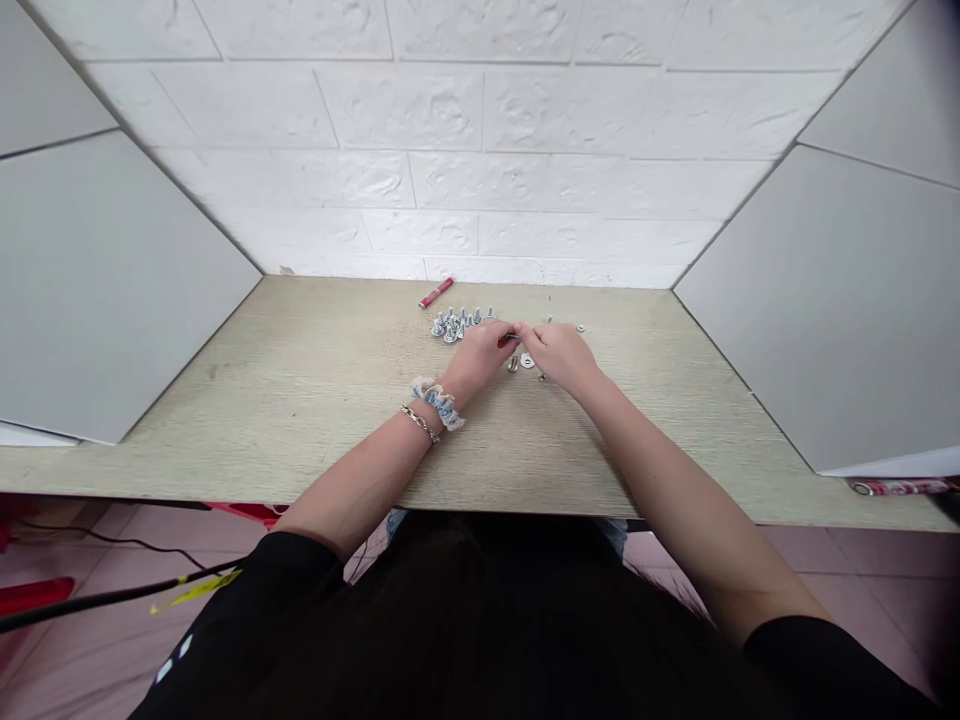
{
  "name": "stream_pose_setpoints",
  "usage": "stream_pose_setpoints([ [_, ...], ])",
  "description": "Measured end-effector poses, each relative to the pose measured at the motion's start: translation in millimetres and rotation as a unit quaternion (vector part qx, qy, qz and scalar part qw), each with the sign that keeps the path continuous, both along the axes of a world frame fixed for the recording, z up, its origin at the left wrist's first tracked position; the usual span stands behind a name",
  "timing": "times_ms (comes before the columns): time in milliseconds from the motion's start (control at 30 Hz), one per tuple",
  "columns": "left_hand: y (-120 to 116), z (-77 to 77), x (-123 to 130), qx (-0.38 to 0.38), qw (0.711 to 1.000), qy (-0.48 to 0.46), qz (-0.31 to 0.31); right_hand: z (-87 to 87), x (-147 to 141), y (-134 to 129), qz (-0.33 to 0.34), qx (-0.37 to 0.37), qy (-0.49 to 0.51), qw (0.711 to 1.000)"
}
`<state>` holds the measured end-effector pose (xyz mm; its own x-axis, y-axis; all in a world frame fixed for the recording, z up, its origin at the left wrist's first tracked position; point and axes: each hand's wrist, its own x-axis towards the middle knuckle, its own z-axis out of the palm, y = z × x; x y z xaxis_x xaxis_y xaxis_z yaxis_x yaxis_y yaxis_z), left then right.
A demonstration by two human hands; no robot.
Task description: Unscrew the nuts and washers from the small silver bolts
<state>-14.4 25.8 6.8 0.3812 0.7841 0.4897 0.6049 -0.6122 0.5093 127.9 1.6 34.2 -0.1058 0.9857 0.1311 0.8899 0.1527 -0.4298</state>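
My left hand (484,352) and my right hand (561,352) meet fingertip to fingertip above the table, both closed in a pinch. Between them shows a thin dark metallic sliver (513,336), too small and covered to name. A group of silvery bolts (451,325), several standing upright, lies just beyond my left hand. Below the joined fingertips are a flat washer (527,360) and a loose bolt (513,365). A small metal nut or bolt (542,377) sits by the right wrist, and another small nut (580,328) rests to the right of my right hand.
A red tube-like object (436,293) lies at the back of the wooden table (315,400), near the white brick wall (442,180). Grey panels (112,280) stand at both sides. A red patterned roll (900,487) is at the right front edge. A black cable (112,598) hangs lower left.
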Motion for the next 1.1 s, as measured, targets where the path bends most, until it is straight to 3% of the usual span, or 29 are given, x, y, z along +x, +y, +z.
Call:
stream_pose_setpoints([
  [233, 5.8, -3.1, -1.3, 0.004, 1.000, -0.023, 0.016, 0.0, -0.7, -0.6, 0.006, 0.043, 0.015, 0.999],
  [633, 5.2, -1.3, -3.7, -0.011, 1.000, -0.008, 0.007, -1.6, -0.6, -1.4, 0.084, 0.060, 0.040, 0.994],
  [867, 7.3, -2.6, -4.3, -0.014, 1.000, 0.010, 0.016, 0.3, 9.5, 4.3, 0.039, 0.106, 0.166, 0.980],
  [1100, 6.6, -6.4, -5.7, -0.028, 0.998, 0.058, -0.019, -1.0, 15.6, 7.6, 0.015, 0.136, 0.183, 0.974],
])
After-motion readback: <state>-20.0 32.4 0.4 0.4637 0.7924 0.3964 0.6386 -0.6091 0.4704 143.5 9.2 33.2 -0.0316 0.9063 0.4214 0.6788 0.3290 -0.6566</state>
